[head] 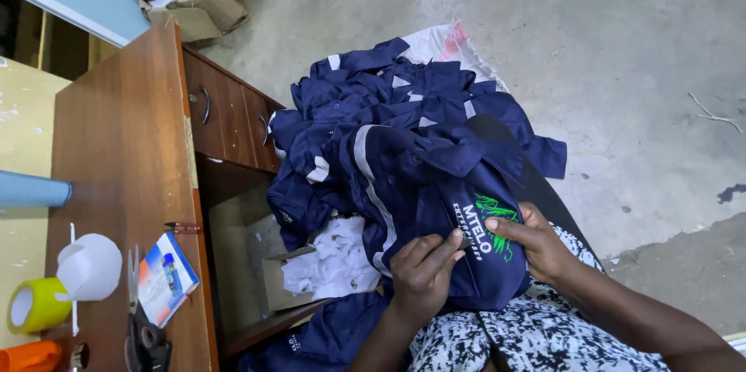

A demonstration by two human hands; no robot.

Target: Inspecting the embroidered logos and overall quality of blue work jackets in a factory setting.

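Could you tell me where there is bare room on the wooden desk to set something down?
The desk is bare from the blue tube to its far end. The near end is crowded: tape roll, white paper, scissors, booklet.

A matt navy cloth garment (435, 209) with stitched white and green lettering is held. The bench (124, 154) is made of smooth, faintly glossy brown wood. The floor (622, 69) is seen as rough, stained concrete.
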